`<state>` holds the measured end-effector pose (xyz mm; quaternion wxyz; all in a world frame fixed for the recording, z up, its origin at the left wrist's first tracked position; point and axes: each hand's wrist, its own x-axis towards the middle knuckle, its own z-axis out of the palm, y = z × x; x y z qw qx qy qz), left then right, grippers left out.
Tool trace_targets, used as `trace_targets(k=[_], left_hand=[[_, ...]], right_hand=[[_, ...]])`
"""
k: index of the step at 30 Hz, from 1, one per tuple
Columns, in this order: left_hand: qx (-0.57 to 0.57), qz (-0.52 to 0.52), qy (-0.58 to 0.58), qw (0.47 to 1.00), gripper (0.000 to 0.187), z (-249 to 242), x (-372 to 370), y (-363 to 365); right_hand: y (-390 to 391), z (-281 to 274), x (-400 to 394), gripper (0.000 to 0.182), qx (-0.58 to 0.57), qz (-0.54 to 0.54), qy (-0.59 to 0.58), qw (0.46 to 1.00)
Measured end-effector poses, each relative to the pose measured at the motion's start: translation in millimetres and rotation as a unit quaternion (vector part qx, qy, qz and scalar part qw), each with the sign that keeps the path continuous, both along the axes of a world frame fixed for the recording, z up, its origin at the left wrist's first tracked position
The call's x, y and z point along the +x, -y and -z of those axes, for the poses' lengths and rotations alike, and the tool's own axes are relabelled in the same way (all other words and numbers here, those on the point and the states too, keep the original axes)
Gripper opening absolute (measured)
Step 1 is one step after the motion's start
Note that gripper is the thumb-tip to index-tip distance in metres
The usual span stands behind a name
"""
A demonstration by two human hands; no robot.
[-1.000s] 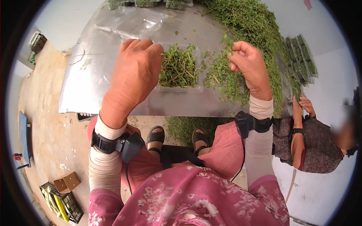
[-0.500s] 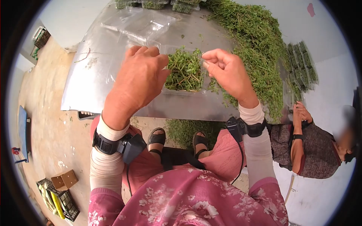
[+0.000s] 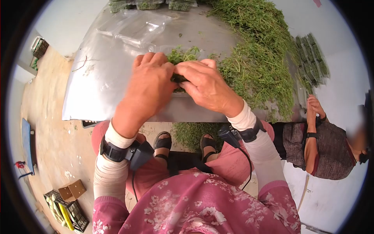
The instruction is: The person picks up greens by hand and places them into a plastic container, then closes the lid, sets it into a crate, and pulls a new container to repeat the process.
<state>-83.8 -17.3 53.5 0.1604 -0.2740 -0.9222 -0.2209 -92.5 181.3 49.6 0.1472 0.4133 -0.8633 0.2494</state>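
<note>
A clear plastic tray filled with leafy green sprigs [image 3: 180, 55] lies in front of me, mostly covered by my hands. Over its left side is my left hand [image 3: 151, 84], fingers curled down into the greens. My right hand [image 3: 205, 82] meets it from the right, thumb and fingers pinched on a dark green clump between the two hands. The fingertips are partly hidden. Just beyond lies an open clear plastic container [image 3: 145, 29] with nothing in it.
A large heap of greens [image 3: 261, 58] covers the right of the metal table [image 3: 93, 93]. Filled packs [image 3: 148, 4] line the far edge; stacked packs [image 3: 311, 58] are at right. A co-worker [image 3: 329, 150] sits at right. A crate [image 3: 72, 212] stands on the floor at left.
My right hand has moved left and down onto the greens, closing beside my left hand. The left hand has shifted only slightly. The view has tilted a little.
</note>
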Motion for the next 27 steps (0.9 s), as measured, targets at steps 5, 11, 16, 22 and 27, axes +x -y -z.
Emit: trace_targets(k=[5, 11, 16, 22, 27], left_hand=[[0.010, 0.012, 0.004, 1.000, 0.027, -8.5, -1.5, 8.7], [0.092, 0.026, -0.045, 0.994, 0.033, -18.5, 2.7, -3.7], [0.012, 0.087, -0.056, 0.995, 0.041, -6.8, 6.5, -14.4], [-0.046, 0.042, -0.003, 0.998, 0.042, 0.5, 9.0, -12.2], [-0.042, 0.024, -0.011, 0.999, 0.036, 0.6, 7.4, -11.3]], right_hand=[[-6.1, -3.3, 0.5, 0.033, -0.058, 0.029, 0.013, 0.998], [-52.5, -30.1, -19.1, 0.009, -0.048, 0.145, -0.008, 0.988], [-124.2, -35.5, -42.1, 0.010, -0.061, 0.331, 0.077, 0.939], [-180.8, -7.7, -61.6, 0.012, 0.029, 0.423, 0.168, 0.890], [-186.7, 11.7, -68.2, 0.010, 0.100, 0.436, 0.202, 0.871]])
